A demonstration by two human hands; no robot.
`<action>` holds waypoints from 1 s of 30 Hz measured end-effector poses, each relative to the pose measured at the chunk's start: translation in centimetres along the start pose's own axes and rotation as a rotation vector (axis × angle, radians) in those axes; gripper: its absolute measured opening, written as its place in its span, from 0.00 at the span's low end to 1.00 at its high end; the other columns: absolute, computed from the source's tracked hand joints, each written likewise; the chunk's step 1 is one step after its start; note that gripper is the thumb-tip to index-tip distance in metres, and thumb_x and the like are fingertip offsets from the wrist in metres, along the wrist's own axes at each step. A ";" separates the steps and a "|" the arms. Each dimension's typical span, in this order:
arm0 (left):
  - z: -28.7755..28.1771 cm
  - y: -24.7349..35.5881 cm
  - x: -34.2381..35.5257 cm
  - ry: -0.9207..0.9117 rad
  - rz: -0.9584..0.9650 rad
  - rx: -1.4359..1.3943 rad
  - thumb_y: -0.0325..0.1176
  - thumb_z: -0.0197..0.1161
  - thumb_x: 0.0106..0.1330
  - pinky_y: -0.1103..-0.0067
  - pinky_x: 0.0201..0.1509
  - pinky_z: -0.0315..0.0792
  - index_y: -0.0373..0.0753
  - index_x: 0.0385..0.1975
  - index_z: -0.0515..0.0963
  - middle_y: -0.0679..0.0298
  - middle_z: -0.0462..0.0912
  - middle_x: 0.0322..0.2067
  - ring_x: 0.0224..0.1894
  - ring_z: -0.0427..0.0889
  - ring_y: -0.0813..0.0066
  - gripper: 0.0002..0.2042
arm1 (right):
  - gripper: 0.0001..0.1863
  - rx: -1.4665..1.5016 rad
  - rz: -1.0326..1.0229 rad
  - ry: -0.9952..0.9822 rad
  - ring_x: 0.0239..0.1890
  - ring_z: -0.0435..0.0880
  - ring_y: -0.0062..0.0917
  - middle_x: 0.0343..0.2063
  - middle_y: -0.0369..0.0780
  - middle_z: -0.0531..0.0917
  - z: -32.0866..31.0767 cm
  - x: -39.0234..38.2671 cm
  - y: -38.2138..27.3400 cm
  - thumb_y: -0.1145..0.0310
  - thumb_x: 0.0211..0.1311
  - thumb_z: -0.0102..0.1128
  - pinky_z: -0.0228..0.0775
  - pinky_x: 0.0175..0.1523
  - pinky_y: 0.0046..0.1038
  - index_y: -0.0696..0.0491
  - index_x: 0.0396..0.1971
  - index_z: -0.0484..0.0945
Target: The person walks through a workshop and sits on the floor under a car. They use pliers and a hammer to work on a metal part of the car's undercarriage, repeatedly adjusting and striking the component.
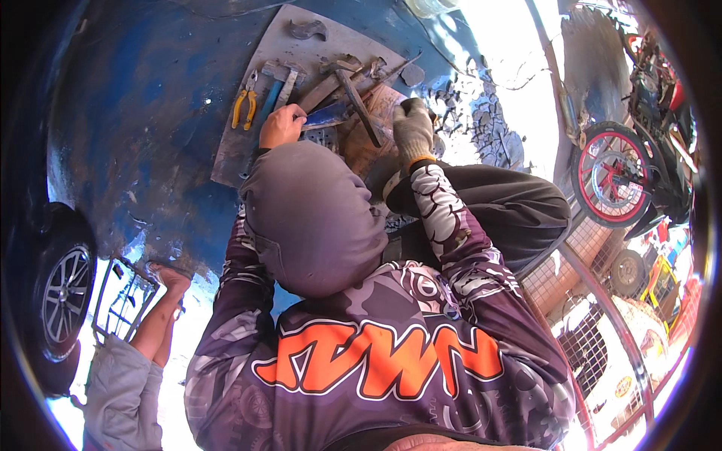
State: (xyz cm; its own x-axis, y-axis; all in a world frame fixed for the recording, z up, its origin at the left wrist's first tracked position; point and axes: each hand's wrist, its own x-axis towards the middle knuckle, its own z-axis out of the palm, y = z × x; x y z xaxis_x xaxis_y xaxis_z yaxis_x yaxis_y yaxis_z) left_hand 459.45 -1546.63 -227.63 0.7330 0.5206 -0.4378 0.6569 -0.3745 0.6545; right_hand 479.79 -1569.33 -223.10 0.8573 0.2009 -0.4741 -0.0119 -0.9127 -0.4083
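My bare left hand (282, 125) is closed, its fingertips at the near end of a blue flat metal piece (328, 115). In a grey knit glove with an orange cuff, my right hand (414, 129) makes a fist beside a brown block (367, 143); what it grips is hidden. A dark metal bar (361, 109) slants across the block between my hands, next to a grey-brown bar (319, 92). Left of these lie yellow-handled pliers (244, 100) and a blue-handled hammer (274, 92). A worn board (259, 60) bears the tools. My raised grey knee (312, 218) covers part of the left forearm.
A curved metal scrap (307, 29) lies on the board's far part. Dark flakes (481, 113) litter the ground to the right. A motorcycle wheel (611, 174) and red metal frame (628, 353) stand farther right. At left are a vehicle wheel (66, 295) and another person's bare leg (159, 319).
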 end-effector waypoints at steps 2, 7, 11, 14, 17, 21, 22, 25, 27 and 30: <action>-0.2 -0.7 0.1 -0.001 -0.016 0.047 0.36 0.69 0.66 0.59 0.53 0.77 0.39 0.40 0.85 0.51 0.88 0.43 0.49 0.84 0.46 0.09 | 0.16 -0.084 -0.169 -0.019 0.51 0.87 0.50 0.45 0.55 0.88 0.6 -0.5 -1.8 0.60 0.69 0.65 0.78 0.57 0.46 0.57 0.47 0.82; -0.5 -2.1 0.0 0.378 -0.021 0.052 0.39 0.71 0.66 0.58 0.53 0.77 0.40 0.43 0.85 0.51 0.86 0.43 0.51 0.83 0.46 0.12 | 0.18 0.125 -0.095 0.017 0.49 0.89 0.45 0.43 0.52 0.90 2.1 1.4 -3.3 0.59 0.69 0.63 0.78 0.57 0.42 0.57 0.48 0.83; 0.1 -2.0 0.7 0.421 -0.154 0.149 0.41 0.74 0.65 0.56 0.53 0.77 0.42 0.46 0.82 0.53 0.83 0.46 0.53 0.82 0.47 0.15 | 0.20 0.019 -0.072 -0.108 0.50 0.89 0.46 0.44 0.53 0.89 2.5 2.2 -1.4 0.56 0.69 0.61 0.78 0.57 0.43 0.56 0.49 0.84; 0.7 -1.6 1.6 0.401 -0.211 0.217 0.42 0.76 0.63 0.56 0.51 0.77 0.43 0.46 0.76 0.56 0.80 0.47 0.53 0.82 0.49 0.19 | 0.25 0.025 -0.006 -0.360 0.55 0.87 0.49 0.49 0.55 0.88 3.1 0.9 0.3 0.51 0.67 0.62 0.76 0.61 0.44 0.55 0.53 0.85; 0.4 -1.9 2.3 0.382 -0.170 0.258 0.43 0.77 0.62 0.57 0.50 0.78 0.43 0.45 0.77 0.56 0.81 0.46 0.52 0.82 0.50 0.19 | 0.28 0.012 0.001 -0.454 0.55 0.87 0.48 0.49 0.53 0.89 3.9 -0.2 1.3 0.47 0.67 0.64 0.76 0.62 0.42 0.57 0.54 0.84; -0.8 -3.0 2.5 0.441 -0.167 0.183 0.44 0.76 0.61 0.58 0.49 0.78 0.42 0.43 0.78 0.56 0.83 0.45 0.50 0.84 0.51 0.18 | 0.29 0.027 -0.176 -0.486 0.46 0.90 0.38 0.44 0.50 0.90 4.8 -0.1 1.9 0.48 0.69 0.65 0.79 0.54 0.35 0.59 0.55 0.81; -1.0 -3.1 2.3 0.472 -0.187 0.171 0.44 0.76 0.61 0.58 0.49 0.78 0.42 0.43 0.78 0.56 0.84 0.44 0.49 0.84 0.51 0.18 | 0.28 0.060 -0.165 -0.541 0.44 0.90 0.36 0.42 0.48 0.90 4.9 0.1 2.0 0.49 0.70 0.65 0.79 0.52 0.34 0.59 0.55 0.81; -1.0 -3.0 1.3 0.512 -0.195 0.080 0.44 0.73 0.64 0.58 0.47 0.78 0.42 0.42 0.79 0.58 0.86 0.41 0.45 0.86 0.52 0.15 | 0.23 0.173 -0.121 -0.633 0.36 0.89 0.30 0.35 0.44 0.88 5.4 0.6 2.2 0.53 0.71 0.64 0.79 0.46 0.32 0.59 0.52 0.80; -0.6 -2.6 0.7 0.557 -0.145 0.034 0.43 0.72 0.65 0.59 0.46 0.79 0.43 0.42 0.79 0.58 0.86 0.40 0.44 0.87 0.52 0.14 | 0.21 0.193 -0.058 -0.672 0.31 0.86 0.27 0.31 0.41 0.86 5.7 0.8 2.2 0.55 0.72 0.62 0.78 0.42 0.31 0.58 0.50 0.79; 0.2 -1.7 0.8 0.578 -0.075 -0.079 0.42 0.70 0.67 0.59 0.46 0.79 0.44 0.46 0.80 0.59 0.87 0.42 0.44 0.87 0.52 0.14 | 0.27 0.268 0.110 -0.577 0.45 0.89 0.40 0.41 0.50 0.88 5.9 0.6 2.1 0.48 0.70 0.60 0.77 0.53 0.40 0.59 0.52 0.80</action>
State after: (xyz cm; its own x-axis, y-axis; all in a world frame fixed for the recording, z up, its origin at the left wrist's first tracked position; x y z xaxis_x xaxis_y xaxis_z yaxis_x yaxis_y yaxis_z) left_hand 458.96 -1545.72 -229.27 0.4551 0.8856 -0.0927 0.6721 -0.2733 0.6882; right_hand 477.22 -1568.98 -228.84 0.4299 0.3385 -0.8370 -0.2757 -0.8336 -0.4787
